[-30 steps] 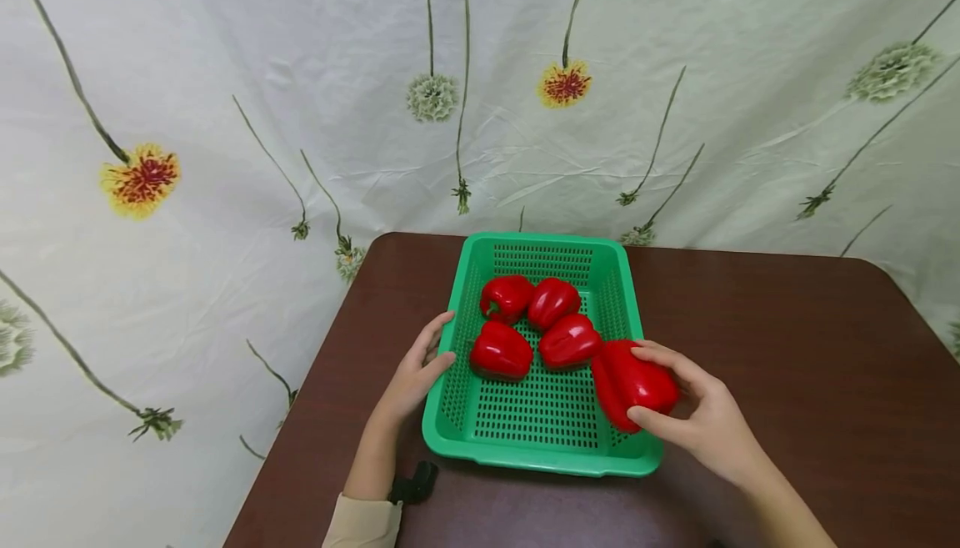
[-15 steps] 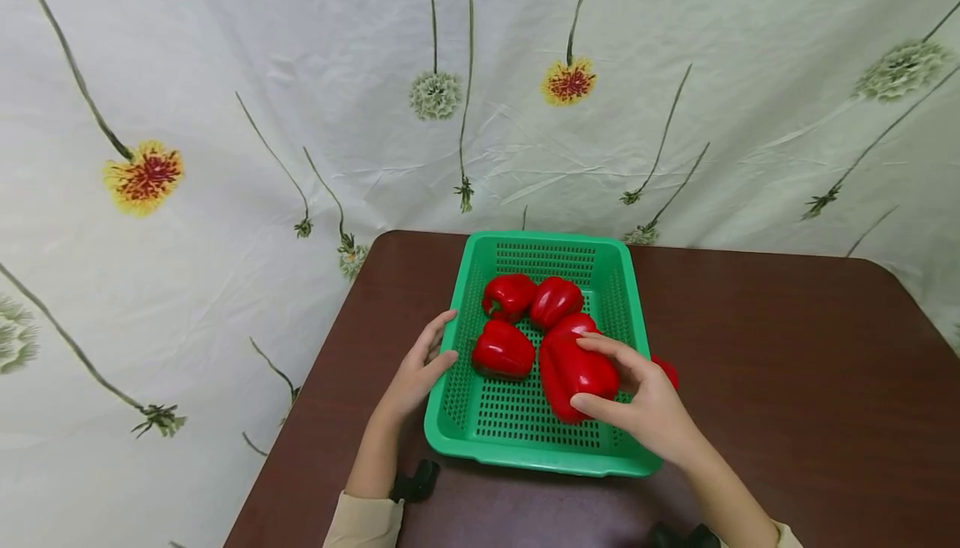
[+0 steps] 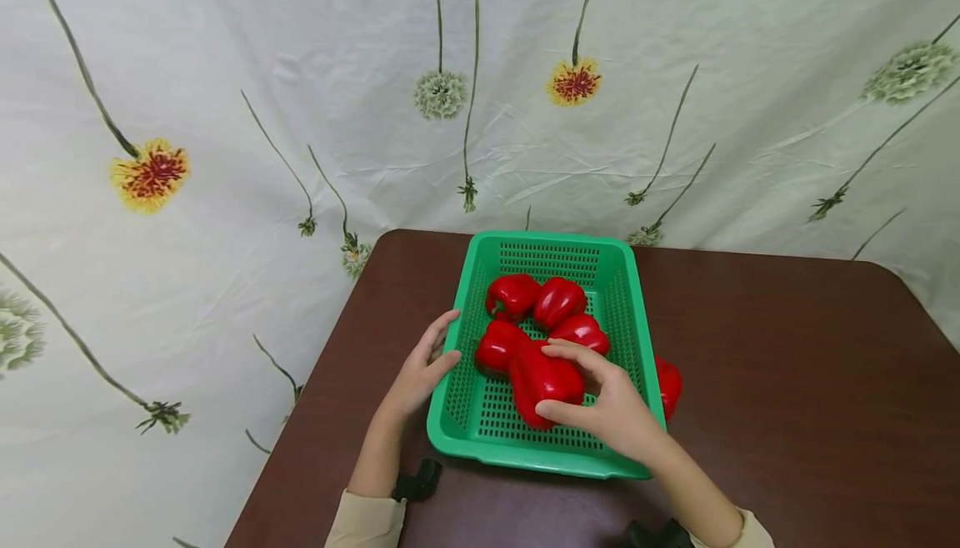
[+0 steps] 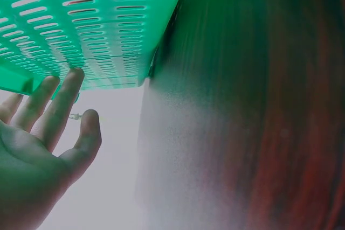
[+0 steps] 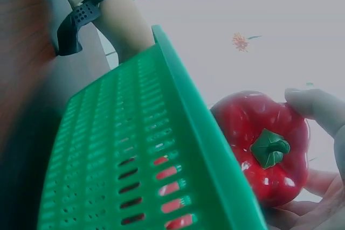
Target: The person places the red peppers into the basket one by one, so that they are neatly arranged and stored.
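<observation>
My right hand (image 3: pixel 618 414) holds a red bell pepper (image 3: pixel 546 385) over the near part of a green slotted plastic basket (image 3: pixel 536 466). Its thumb and fingers grip opposite sides; in the right wrist view the green stem (image 5: pixel 271 148) of the pepper faces the camera, beyond the basket's rim. Several more red bell peppers (image 3: pixel 558 302) lie inside the basket, and the held one partly covers the left near pepper (image 3: pixel 495 346). My left hand (image 3: pixel 416 374) rests at the basket's left side, fingers extended. In the left wrist view, fingertips (image 4: pixel 74 76) meet the slotted wall.
Another red bell pepper (image 3: pixel 669 387) lies on the dark brown table (image 3: pixel 787 364), just right of the basket and partly hidden by it. A white cloth (image 3: pixel 337 47) with printed flowers hangs behind. Black wrist-camera mounts (image 3: pixel 418 480) sit on both wrists.
My right hand has carried the bell pepper leftward from the basket's right rim to above its near middle. The pepper outside on the right has come into view. The left hand stays put.
</observation>
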`<control>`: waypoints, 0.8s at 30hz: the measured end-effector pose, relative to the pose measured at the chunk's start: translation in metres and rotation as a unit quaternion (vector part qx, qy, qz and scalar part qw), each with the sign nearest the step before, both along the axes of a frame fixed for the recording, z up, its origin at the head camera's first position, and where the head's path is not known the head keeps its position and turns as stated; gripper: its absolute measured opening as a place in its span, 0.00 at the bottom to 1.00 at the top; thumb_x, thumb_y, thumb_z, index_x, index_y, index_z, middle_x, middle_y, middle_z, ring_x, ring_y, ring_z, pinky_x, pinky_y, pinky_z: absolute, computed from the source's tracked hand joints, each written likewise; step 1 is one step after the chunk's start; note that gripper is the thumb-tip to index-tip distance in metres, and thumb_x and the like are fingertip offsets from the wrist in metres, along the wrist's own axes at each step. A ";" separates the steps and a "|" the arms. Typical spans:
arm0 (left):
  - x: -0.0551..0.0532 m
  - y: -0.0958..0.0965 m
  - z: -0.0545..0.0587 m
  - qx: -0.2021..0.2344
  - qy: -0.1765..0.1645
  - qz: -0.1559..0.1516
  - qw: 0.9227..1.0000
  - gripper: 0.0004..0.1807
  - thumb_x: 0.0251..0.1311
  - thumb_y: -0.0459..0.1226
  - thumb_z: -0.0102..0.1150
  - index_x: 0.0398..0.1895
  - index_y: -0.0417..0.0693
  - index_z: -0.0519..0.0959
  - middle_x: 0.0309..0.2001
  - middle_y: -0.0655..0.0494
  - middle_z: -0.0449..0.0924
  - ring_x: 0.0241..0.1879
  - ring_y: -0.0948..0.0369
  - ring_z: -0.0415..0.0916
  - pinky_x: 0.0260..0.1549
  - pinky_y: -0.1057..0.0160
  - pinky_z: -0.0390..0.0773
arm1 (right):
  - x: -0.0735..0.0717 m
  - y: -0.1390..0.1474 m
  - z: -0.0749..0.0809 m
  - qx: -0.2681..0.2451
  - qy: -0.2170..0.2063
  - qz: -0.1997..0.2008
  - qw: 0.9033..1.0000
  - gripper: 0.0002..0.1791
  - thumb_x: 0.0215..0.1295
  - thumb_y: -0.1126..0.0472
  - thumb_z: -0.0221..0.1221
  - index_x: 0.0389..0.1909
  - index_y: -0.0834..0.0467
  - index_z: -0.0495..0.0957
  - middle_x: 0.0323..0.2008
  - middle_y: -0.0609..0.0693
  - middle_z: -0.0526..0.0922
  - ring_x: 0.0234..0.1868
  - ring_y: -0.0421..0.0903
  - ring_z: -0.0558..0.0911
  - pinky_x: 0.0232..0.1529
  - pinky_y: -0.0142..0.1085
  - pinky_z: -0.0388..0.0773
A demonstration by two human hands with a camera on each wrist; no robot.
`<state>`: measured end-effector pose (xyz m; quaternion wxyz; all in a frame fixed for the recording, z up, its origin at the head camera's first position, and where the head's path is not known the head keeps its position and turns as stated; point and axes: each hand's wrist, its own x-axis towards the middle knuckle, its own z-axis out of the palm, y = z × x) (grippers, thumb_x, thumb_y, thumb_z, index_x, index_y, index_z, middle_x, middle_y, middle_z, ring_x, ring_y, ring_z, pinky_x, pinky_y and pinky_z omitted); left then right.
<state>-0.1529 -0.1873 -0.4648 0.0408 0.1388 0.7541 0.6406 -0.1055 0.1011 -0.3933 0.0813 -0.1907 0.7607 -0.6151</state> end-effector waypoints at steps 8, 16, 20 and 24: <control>0.000 0.000 0.002 0.003 0.000 0.000 1.000 0.31 0.73 0.37 0.49 0.76 0.53 0.54 0.77 0.47 0.44 0.75 0.47 0.41 0.68 0.40 0.46 | 0.001 -0.018 -0.004 0.055 -0.004 -0.018 0.998 0.30 0.55 0.54 0.71 0.60 0.53 0.76 0.66 0.55 0.70 0.62 0.57 0.70 0.47 0.40 0.80; 0.000 0.000 0.001 0.005 0.003 -0.003 1.000 0.32 0.72 0.36 0.49 0.77 0.52 0.53 0.77 0.46 0.44 0.75 0.46 0.41 0.68 0.39 0.46 | 0.001 -0.033 -0.011 0.111 0.012 -0.029 0.993 0.31 0.54 0.51 0.72 0.59 0.53 0.77 0.64 0.55 0.72 0.62 0.56 0.71 0.46 0.46 0.81; 0.001 0.001 0.002 0.008 0.004 -0.002 1.000 0.32 0.72 0.35 0.49 0.77 0.50 0.53 0.76 0.46 0.45 0.74 0.46 0.42 0.67 0.38 0.48 | 0.000 -0.037 -0.015 0.131 0.020 -0.021 0.991 0.31 0.54 0.51 0.72 0.59 0.55 0.77 0.64 0.57 0.72 0.61 0.57 0.71 0.46 0.48 0.81; 0.001 0.002 0.003 0.010 0.004 -0.001 1.000 0.32 0.72 0.35 0.49 0.76 0.50 0.54 0.76 0.45 0.45 0.74 0.46 0.43 0.67 0.38 0.49 | 0.000 -0.038 -0.018 0.155 0.022 -0.018 0.987 0.32 0.53 0.49 0.71 0.59 0.55 0.76 0.63 0.56 0.72 0.61 0.57 0.71 0.46 0.48 0.81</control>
